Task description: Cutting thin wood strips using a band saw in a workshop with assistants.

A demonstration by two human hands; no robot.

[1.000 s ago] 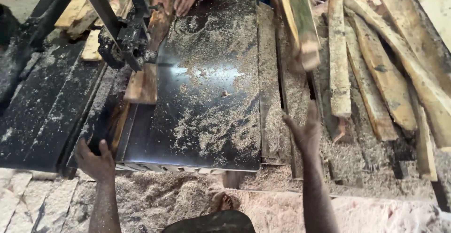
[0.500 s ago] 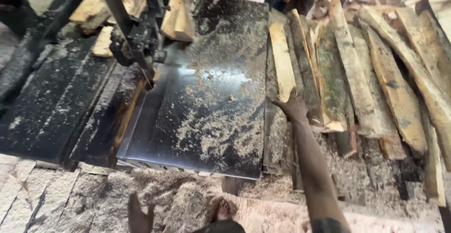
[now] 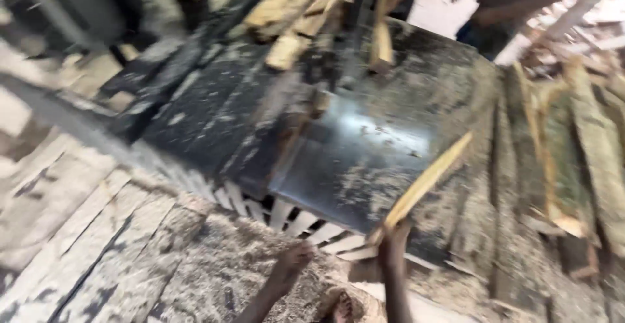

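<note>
Both forearms were bare, with no sleeve showing down to the frame's lower edge. The left hand (image 3: 298, 255) wore no glove, ring or band that could be made out, and neither did the right hand (image 3: 392, 237). Both arms looked lean and long. The blur hid finer detail such as nails. A bare foot (image 3: 343, 308) showed at the bottom edge, its toes uncovered, without shoe or sandal.

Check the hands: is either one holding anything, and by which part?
The right hand grips a thin pale wood strip by its near, lower end; the strip slants up over the saw table. The left hand is free, holding nothing.
</note>
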